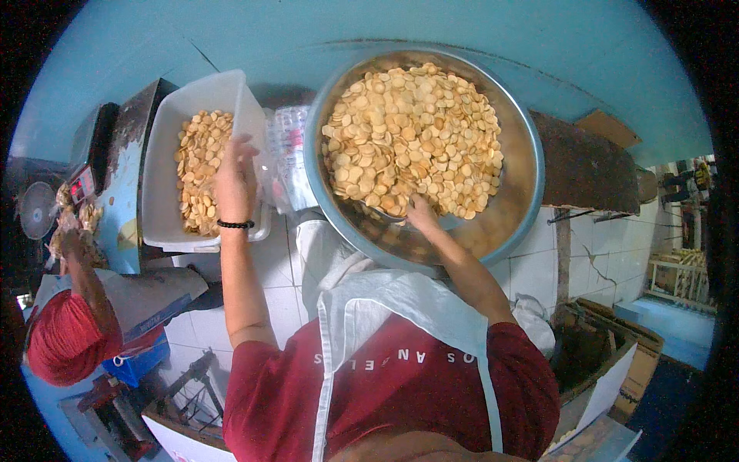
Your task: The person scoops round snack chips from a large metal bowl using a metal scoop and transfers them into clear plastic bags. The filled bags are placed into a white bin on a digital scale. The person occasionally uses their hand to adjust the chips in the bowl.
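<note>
Round, flat, pale-yellow chips fill much of a large metal basin. My right hand is low inside the basin, its fingers closed at the rim of what looks like a small metal bowl, partly hidden among the chips. To the left, a white plastic bin contains more such chips. Over the bin's right side is my left hand, with a black beaded bracelet on the wrist. Its fingers are blurred and slightly bent; clear plastic film lies beside them, and whether they grip it is unclear.
Packs of clear plastic packaging lie between bin and basin. A co-worker in a red top handles bagged goods by a digital scale at far left. A dark tabletop extends right; a white sack and an open box stand below.
</note>
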Motion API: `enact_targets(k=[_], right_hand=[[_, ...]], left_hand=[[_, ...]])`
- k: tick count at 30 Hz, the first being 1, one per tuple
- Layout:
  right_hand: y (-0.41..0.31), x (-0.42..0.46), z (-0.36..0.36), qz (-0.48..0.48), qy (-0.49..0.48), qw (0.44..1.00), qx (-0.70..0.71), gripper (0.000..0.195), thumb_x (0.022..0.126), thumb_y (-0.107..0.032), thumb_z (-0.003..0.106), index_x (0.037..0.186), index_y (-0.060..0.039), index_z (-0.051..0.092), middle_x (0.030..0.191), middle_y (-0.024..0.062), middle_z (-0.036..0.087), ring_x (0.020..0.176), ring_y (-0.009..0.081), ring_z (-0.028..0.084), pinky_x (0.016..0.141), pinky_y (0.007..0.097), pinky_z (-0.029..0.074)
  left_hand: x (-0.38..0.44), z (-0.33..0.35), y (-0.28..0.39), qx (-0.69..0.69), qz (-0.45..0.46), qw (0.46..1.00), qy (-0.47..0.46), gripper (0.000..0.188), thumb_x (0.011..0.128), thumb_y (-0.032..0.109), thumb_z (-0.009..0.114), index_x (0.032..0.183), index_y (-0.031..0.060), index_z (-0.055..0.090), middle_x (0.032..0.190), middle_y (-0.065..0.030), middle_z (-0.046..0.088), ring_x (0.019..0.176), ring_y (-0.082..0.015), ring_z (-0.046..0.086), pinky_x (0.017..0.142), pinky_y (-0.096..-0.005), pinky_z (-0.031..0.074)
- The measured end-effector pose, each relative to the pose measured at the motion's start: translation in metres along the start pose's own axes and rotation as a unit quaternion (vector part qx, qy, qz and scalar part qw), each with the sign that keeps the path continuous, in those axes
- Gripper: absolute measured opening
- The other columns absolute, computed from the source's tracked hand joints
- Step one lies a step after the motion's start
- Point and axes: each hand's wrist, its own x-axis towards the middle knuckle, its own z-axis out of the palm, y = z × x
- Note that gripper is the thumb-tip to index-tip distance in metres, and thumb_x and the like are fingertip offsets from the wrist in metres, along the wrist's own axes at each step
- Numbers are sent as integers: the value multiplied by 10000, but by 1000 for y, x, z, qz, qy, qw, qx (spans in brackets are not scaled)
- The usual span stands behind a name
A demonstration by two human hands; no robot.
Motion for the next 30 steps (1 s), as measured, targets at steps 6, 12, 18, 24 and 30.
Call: enact_targets(k=[6,12,18,24,30], right_hand=[[-44,-24,-77,-58,60,995,-58,351,880,-190,497,1214,-83,499,930,278,632,904,453,608,788,518,474],[-62,-44,-145,-134,105,982,-82,325,900,-245,490,1203,-132,521,929,256,640,877,449,617,745,529,484],[-120,-67,-216,-218,94,953,-188,214,918,-183,475,1077,-57,543,819,225,636,802,420,617,687,487,478],[-179,-94,-246,-278,117,859,-413,208,879,-136,495,1038,-29,575,745,177,660,738,347,665,673,466,512],[-187,-113,-273,-284,167,790,-517,178,856,-146,520,984,-54,603,702,138,661,689,304,673,603,446,514]], left_hand=[[-19,31,12,25,-44,982,-184,254,791,-36,577,1014,55,655,985,-107,658,805,-228,651,696,-323,525],[-39,97,13,50,0,973,-225,333,757,-6,557,1056,88,668,1104,-158,650,979,-335,634,837,-411,516],[-30,127,60,26,29,969,-243,428,764,13,535,1189,25,586,1268,-185,560,1140,-338,554,948,-401,469],[-32,144,126,-12,73,942,-328,581,751,26,594,1309,-60,457,1389,-277,418,1293,-383,417,1079,-394,362],[-25,142,144,-63,80,936,-338,583,739,3,569,1302,-87,449,1366,-280,443,1289,-367,429,1084,-378,354]])
